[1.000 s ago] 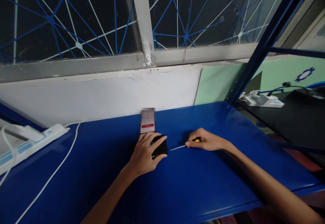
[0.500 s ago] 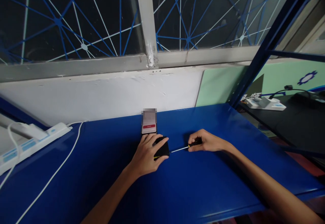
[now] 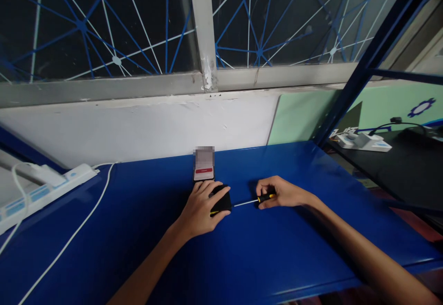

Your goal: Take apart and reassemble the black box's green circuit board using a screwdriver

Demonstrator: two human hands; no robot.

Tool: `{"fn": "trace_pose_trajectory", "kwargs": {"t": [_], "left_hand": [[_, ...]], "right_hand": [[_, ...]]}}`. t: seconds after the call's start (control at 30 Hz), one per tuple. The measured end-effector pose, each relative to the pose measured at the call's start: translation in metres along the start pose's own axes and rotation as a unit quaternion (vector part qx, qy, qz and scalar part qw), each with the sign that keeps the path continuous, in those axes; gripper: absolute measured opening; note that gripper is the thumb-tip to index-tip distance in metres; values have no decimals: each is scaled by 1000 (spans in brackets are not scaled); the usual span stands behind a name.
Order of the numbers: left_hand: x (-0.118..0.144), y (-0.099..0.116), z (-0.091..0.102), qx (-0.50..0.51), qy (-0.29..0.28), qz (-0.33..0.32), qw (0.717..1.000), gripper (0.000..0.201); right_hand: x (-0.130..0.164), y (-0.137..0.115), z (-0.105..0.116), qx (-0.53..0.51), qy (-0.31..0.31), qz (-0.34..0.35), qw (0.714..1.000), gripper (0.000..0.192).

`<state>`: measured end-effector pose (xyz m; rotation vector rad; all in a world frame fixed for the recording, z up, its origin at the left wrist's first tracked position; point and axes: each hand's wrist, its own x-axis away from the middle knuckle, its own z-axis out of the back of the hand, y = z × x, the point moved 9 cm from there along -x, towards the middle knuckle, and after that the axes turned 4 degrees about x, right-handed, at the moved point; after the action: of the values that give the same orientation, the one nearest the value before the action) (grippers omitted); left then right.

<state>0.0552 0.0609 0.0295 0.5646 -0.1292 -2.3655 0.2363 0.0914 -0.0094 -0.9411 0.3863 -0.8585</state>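
Note:
My left hand [image 3: 200, 206] lies over a small black device [image 3: 221, 200] on the blue table [image 3: 263, 249], fingers wrapped on its top and near side. A yellow strip shows at the device's lower edge. My right hand [image 3: 282, 192] grips the black-and-yellow handle of a screwdriver [image 3: 258, 200]. The thin metal shaft points left and its tip meets the right side of the black device. A phone [image 3: 204, 169] with a red bar on its screen stands just behind my left hand.
A white power strip [image 3: 38, 189] with a white cable [image 3: 76, 231] lies at the table's left. White wall and a window frame rise behind. A blue rack post [image 3: 360, 60] stands at the right, with a dark table and another white power strip [image 3: 363, 141] beyond it.
My right hand has slid back along the screwdriver from the shaft to the handle, baring the yellow-and-black grip. The tip has moved left to the black device. My left hand stays put.

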Motion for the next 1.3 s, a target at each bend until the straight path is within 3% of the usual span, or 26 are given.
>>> {"fn": "trace_pose_trajectory", "kwargs": {"t": [0.13,0.37,0.53,0.7,0.9,1.1,1.3], "left_hand": [[0,0,0,-3,-2,2,1000,51],[0,0,-1,-7,-10,3,1000,51],[0,-1,-3,-8,-14,2,1000,50],[1,-1,-3,-13,-13,0,1000,50],[1,2,0,-17,-5,-4,1000,49],[0,3,0,-17,-3,-8,1000,48],[1,2,0,-20,-2,-10,1000,48]], "right_hand": [[1,7,-6,-23,-40,-28,999,37],[1,-9,-1,33,-19,43,998,38],[1,-7,1,12,6,19,1000,36],[1,4,-6,-30,-34,-23,999,35],[1,-10,-2,19,-18,36,999,41],[2,-6,-2,-1,9,2,1000,37],[2,2,-9,-35,-45,-39,998,36]]}}
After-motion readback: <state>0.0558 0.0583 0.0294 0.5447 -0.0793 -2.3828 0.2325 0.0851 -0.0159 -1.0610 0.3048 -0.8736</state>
